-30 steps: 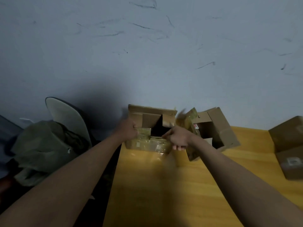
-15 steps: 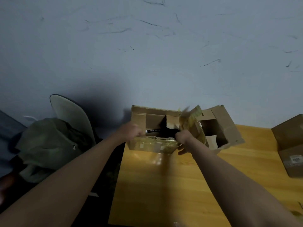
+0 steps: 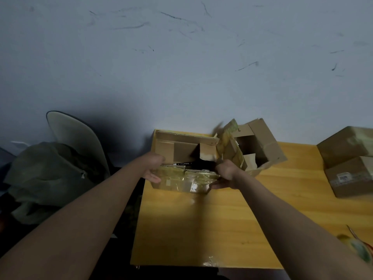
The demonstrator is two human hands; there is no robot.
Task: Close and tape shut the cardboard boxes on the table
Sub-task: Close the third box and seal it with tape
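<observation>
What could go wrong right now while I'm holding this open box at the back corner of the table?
The open box sits at the table's far left corner, so a push from the left hand or right hand could slide it off. Its near flap, gripped by both hands, is layered with old tape and may tear. The second open box leans against it and could tip.

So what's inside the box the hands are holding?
Inside the open box, held by the left hand and right hand, only a dark thing with a strip of white print shows. The near flap and shadow hide the rest, so I cannot tell what it is.
</observation>
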